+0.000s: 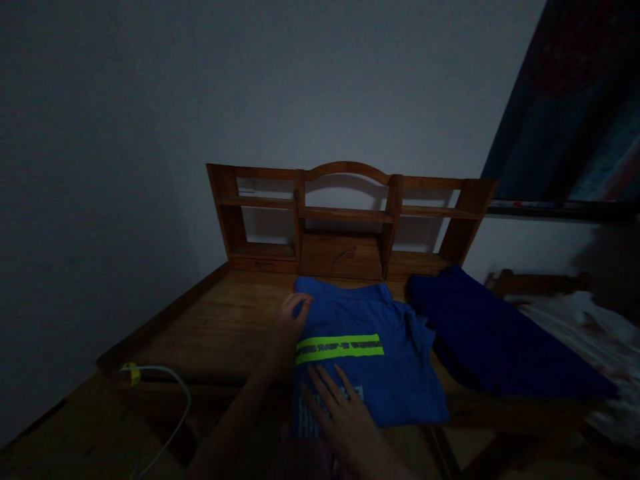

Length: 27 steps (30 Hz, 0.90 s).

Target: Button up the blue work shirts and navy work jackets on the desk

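A blue shirt (350, 313) with a bright yellow-green strip and pale lettering lies partly folded on the wooden desk (220, 320), its lower edge reaching past the desk's front. At the shirt's upper left edge, my left hand (291, 319) has its fingers curled and its thumb and fingertips close together on the cloth. My right hand (345, 410) rests flat on the lower part, below the strip, fingers spread and covering some of the lettering. Dim light hides fine detail at the left fingertips.
Behind the shirt stands a wooden shelf unit (345, 215) against the wall. Dark blue cloth (495, 333) lies to the right, over the desk's edge. A white cable (183, 383) hangs at the front left. Pale bedding (583, 327) and a curtained window (565, 133) are at far right.
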Tool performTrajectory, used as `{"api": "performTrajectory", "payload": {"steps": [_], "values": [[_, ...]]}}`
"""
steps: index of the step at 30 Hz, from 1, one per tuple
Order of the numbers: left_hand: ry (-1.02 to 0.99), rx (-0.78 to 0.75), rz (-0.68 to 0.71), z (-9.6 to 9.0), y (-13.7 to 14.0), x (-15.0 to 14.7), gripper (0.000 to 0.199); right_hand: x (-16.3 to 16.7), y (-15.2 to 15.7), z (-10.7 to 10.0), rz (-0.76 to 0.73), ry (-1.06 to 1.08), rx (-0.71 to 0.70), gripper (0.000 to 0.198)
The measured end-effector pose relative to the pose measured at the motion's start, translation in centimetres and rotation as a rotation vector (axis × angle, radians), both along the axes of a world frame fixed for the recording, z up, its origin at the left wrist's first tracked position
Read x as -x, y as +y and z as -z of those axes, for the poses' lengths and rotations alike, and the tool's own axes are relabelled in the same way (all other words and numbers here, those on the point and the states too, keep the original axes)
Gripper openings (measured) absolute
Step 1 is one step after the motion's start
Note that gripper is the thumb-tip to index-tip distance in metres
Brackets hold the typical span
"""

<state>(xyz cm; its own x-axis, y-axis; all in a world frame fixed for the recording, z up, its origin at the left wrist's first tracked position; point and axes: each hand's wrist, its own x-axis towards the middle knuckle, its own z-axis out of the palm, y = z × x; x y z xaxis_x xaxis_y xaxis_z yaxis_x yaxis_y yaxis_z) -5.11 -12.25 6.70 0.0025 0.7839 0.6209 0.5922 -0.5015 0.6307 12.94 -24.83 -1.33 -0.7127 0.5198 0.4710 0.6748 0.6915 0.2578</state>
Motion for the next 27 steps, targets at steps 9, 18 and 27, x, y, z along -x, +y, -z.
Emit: {"api": "performTrajectory", "payload": {"steps": [9,18,27], "values": [[-0.008,0.158,-0.024,2.4,-11.1,6.2,0.033,2.0,1.0,-3.4,0.057,0.306,0.293,0.069],[0.375,-0.075,0.19,-2.3,-2.2,2.8,0.092,-4.5,1.6,-20.9,0.044,0.937,0.925,0.035],[0.282,-0.027,0.268,-13.3,-4.6,2.9,0.021,-14.1,-4.1,-28.1,0.336,1.761,0.953,0.03]]}}
